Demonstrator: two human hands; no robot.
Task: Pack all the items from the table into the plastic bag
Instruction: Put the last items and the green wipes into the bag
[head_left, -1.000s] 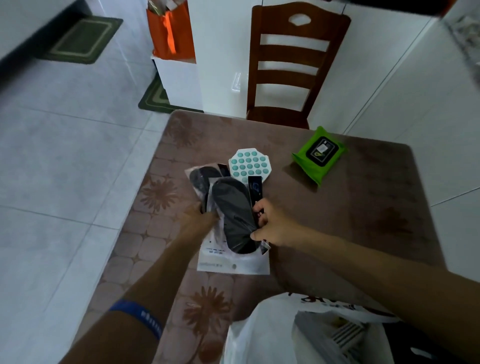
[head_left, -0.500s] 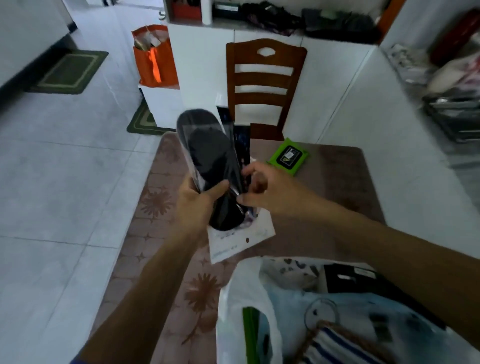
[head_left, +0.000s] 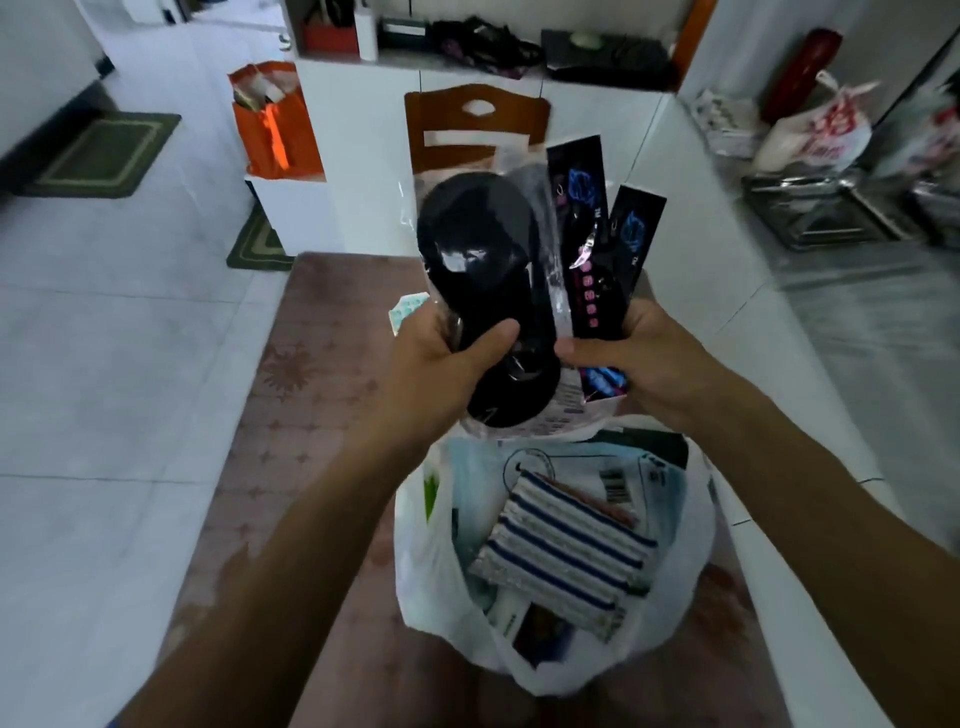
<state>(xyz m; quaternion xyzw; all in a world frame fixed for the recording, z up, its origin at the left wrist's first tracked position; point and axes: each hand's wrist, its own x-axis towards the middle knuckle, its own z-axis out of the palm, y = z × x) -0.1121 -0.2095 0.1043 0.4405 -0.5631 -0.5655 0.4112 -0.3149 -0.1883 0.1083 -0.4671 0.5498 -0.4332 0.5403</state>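
My left hand (head_left: 447, 358) grips a clear packet of black insoles (head_left: 478, 260), held upright above the open white plastic bag (head_left: 426, 577). Beside it, my right hand (head_left: 639, 353) grips two narrow black packets with blue and pink print (head_left: 597, 244), which fan upward. Inside the bag lie a blue-striped cloth (head_left: 566, 551) and several other packets. A teal-dotted white item (head_left: 408, 312) peeks out on the table behind my left hand. The green wipes pack is hidden.
The brown patterned table (head_left: 311, 395) runs from the bag toward a wooden chair (head_left: 475, 124) at its far end. White tiled floor lies to the left, a white counter to the right. An orange bag (head_left: 272, 119) stands on a white box at the back.
Both hands lifted the insoles packet and the black packets off the table and carried them up and toward the bag's mouth. The view tilted so the open bag sits below my hands.
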